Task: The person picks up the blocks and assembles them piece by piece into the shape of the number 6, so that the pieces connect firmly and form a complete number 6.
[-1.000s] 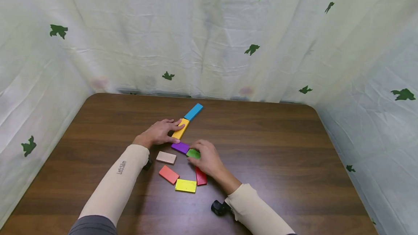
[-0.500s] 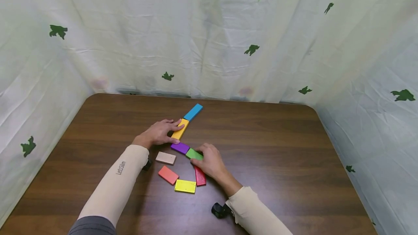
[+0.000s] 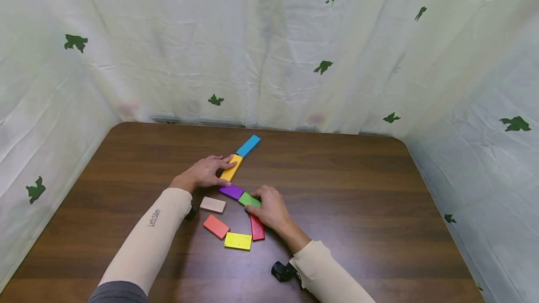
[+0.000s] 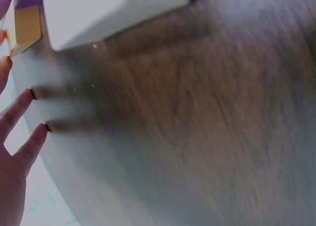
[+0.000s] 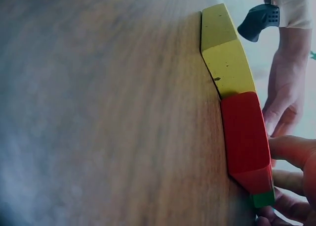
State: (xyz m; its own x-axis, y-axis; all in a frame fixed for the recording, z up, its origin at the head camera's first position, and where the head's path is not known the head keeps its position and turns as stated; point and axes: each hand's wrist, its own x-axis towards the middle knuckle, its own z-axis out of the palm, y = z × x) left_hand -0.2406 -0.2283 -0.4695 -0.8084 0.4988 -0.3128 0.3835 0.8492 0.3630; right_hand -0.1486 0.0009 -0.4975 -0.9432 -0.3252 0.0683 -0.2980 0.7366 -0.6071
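Note:
Colored flat wooden blocks form a curving line on a brown table. My left hand [image 3: 205,171] holds the orange block [image 3: 230,170], thumb by its near end and a finger across it; its other fingers spread over the tabletop in the left wrist view. A blue block [image 3: 248,146] touches the orange one's far end, a purple block [image 3: 231,192] its near end. My right hand [image 3: 273,207] pinches the green block [image 3: 249,199] between thumb and fingers, partly covering it. The green block meets the purple one. Just below the hand lies a red block [image 3: 257,228], touching a yellow block [image 3: 237,241].
A coral block [image 3: 216,227] lies left of the yellow one, nearly touching it. The pale pink block [image 3: 213,205] sits apart, below the left wrist. White curtains [image 3: 269,60] with green prints surround the table [image 3: 337,176] at the back and sides.
My right hand shifted slightly right and toward me along the green block, uncovering more of it, then held still. My left hand stayed on the orange block.

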